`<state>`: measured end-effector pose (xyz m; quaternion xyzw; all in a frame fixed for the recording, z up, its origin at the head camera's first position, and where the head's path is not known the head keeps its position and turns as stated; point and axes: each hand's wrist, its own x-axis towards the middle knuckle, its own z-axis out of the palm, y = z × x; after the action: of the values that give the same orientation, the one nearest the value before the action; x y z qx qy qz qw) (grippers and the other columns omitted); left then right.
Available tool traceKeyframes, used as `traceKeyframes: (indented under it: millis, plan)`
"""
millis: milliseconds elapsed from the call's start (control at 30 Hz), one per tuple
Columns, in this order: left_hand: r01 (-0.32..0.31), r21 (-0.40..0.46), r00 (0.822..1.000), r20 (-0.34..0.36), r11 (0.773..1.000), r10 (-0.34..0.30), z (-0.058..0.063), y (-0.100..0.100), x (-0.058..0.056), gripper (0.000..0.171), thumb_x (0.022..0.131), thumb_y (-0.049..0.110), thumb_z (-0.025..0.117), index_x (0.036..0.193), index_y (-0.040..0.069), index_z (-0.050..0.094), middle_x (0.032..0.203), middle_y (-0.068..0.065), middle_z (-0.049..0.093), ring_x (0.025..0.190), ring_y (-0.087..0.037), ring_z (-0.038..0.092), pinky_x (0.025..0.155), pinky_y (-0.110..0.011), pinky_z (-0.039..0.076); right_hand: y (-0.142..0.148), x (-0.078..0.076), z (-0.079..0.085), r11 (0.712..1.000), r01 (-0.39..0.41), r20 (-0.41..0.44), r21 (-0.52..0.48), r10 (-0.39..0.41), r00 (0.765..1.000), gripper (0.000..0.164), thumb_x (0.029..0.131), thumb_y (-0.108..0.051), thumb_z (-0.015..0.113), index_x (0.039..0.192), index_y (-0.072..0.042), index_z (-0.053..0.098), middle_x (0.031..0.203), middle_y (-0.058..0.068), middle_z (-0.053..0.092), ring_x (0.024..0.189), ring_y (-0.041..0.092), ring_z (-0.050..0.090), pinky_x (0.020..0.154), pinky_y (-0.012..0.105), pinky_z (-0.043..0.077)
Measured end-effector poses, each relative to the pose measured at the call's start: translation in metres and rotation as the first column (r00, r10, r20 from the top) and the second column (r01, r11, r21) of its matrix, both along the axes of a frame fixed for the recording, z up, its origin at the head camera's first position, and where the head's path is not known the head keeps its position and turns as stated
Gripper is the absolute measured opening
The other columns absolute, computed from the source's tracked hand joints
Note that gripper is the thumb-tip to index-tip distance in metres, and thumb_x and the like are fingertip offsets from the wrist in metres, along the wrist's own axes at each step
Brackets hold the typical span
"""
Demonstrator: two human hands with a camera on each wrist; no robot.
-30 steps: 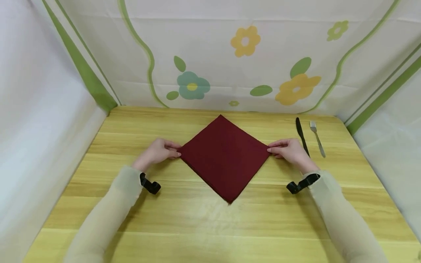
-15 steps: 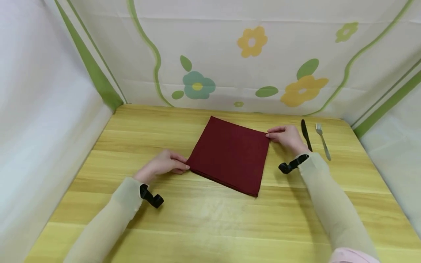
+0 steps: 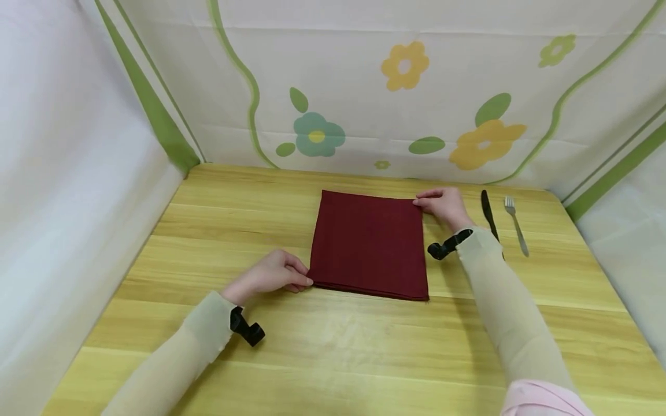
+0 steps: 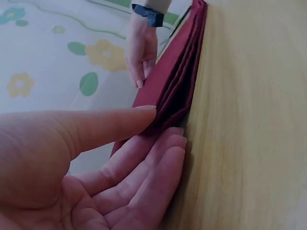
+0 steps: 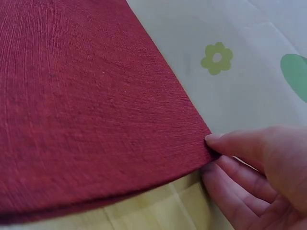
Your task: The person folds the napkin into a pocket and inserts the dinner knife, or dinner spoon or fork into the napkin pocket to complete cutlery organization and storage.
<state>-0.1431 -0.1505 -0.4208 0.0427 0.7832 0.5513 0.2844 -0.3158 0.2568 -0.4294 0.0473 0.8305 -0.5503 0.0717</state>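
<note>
A dark red cloth napkin [image 3: 370,245], folded into a layered square, lies on the wooden table with its edges nearly parallel to the table's back edge. My left hand [image 3: 273,273] pinches its near left corner, thumb on top and fingers underneath. The left wrist view shows several stacked layers of the napkin [image 4: 177,76] opening along the near edge. At the far right corner my right hand [image 3: 442,205] pinches the cloth between thumb and fingers. In the right wrist view that corner of the napkin [image 5: 110,105] is slightly raised.
To the right of the right hand lie a black knife [image 3: 488,211] and a silver fork [image 3: 515,222], side by side. A white curtain [image 3: 359,86] with printed flowers stands behind the wooden table [image 3: 333,358], and white cloth hangs on both sides.
The napkin has turned from a diamond to a square facing me. My left hand has moved nearer and rightward, my right hand farther away and slightly left, both keeping their corners.
</note>
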Motion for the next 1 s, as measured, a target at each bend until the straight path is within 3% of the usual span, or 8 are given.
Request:
traceKeyframes:
  millis: [167, 267, 367, 467, 700, 900, 1000]
  plan:
    - [0.057, -0.175, 0.993, -0.097, 0.983, -0.075, 0.007, 0.000, 0.002, 0.020, 0.086, 0.025, 0.084, 0.088, 0.005, 0.078, 0.081, -0.003, 0.073, 0.073, -0.017, 0.067, 0.067, -0.032, 0.057, -0.002, -0.002, -0.001, 1.000, 0.005, -0.012, 0.006, -0.005, 1.000, 0.042, 0.090, -0.015, 0.081, 0.124, 0.007, 0.069, 0.100, 0.001, 0.075, 0.085, 0.007, 0.072, 0.082, 0.025, 0.057]
    - [0.018, -0.280, 0.980, -0.183, 0.960, -0.072, 0.014, -0.002, 0.001, 0.030, 0.086, 0.041, 0.083, 0.085, 0.012, 0.078, 0.077, -0.001, 0.071, 0.070, -0.018, 0.064, 0.062, -0.032, 0.052, 0.000, 0.000, 0.003, 1.000, -0.005, -0.006, -0.005, 0.005, 1.000, 0.048, 0.090, -0.018, 0.081, 0.128, 0.007, 0.066, 0.101, 0.002, 0.075, 0.087, 0.006, 0.072, 0.083, 0.025, 0.056]
    - [-0.074, -0.289, 0.964, -0.267, 0.954, -0.006, 0.016, -0.003, -0.002, 0.035, 0.090, 0.045, 0.078, 0.089, 0.011, 0.075, 0.077, -0.004, 0.071, 0.069, -0.021, 0.065, 0.061, -0.032, 0.052, 0.005, 0.004, 0.007, 1.000, -0.021, 0.007, -0.021, 0.021, 1.000, 0.053, 0.090, -0.021, 0.081, 0.132, 0.007, 0.064, 0.105, 0.004, 0.075, 0.090, 0.010, 0.073, 0.087, 0.029, 0.057]
    - [-0.116, -0.244, 0.950, -0.310, 0.963, 0.036, 0.015, -0.001, -0.004, 0.030, 0.094, 0.038, 0.076, 0.094, 0.008, 0.074, 0.078, -0.005, 0.072, 0.069, -0.022, 0.067, 0.063, -0.034, 0.056, 0.009, 0.013, 0.010, 0.998, -0.048, 0.028, -0.033, 0.049, 0.998, 0.056, 0.090, -0.025, 0.082, 0.134, 0.005, 0.064, 0.107, 0.007, 0.075, 0.094, 0.016, 0.073, 0.088, 0.034, 0.057]
    - [-0.078, -0.157, 0.966, -0.256, 0.984, 0.036, 0.007, 0.006, -0.002, 0.020, 0.093, 0.021, 0.078, 0.099, 0.003, 0.071, 0.078, -0.004, 0.073, 0.070, -0.020, 0.070, 0.064, -0.034, 0.059, 0.019, 0.052, 0.015, 0.987, -0.157, 0.040, 0.030, 0.156, 0.987, 0.058, 0.091, -0.032, 0.081, 0.132, 0.006, 0.065, 0.113, 0.016, 0.073, 0.096, 0.022, 0.073, 0.085, 0.033, 0.058]
    - [-0.060, -0.137, 0.982, -0.183, 0.989, 0.034, 0.004, 0.009, -0.002, 0.022, 0.092, 0.010, 0.077, 0.108, -0.001, 0.066, 0.078, -0.006, 0.073, 0.070, -0.021, 0.070, 0.064, -0.034, 0.059, 0.024, 0.104, 0.018, 0.982, -0.191, 0.163, -0.004, 0.189, 0.968, 0.057, 0.087, -0.031, 0.084, 0.125, 0.007, 0.067, 0.108, 0.017, 0.074, 0.090, 0.027, 0.073, 0.080, 0.038, 0.060]
    - [-0.045, -0.155, 0.985, -0.174, 0.987, 0.017, 0.004, 0.010, -0.001, 0.026, 0.091, 0.008, 0.077, 0.112, -0.001, 0.064, 0.078, -0.005, 0.073, 0.070, -0.020, 0.070, 0.063, -0.033, 0.058, 0.025, 0.128, 0.016, 0.974, -0.226, 0.213, 0.025, 0.216, 0.953, 0.051, 0.085, -0.034, 0.085, 0.115, 0.005, 0.071, 0.099, 0.015, 0.076, 0.084, 0.026, 0.072, 0.075, 0.037, 0.061]
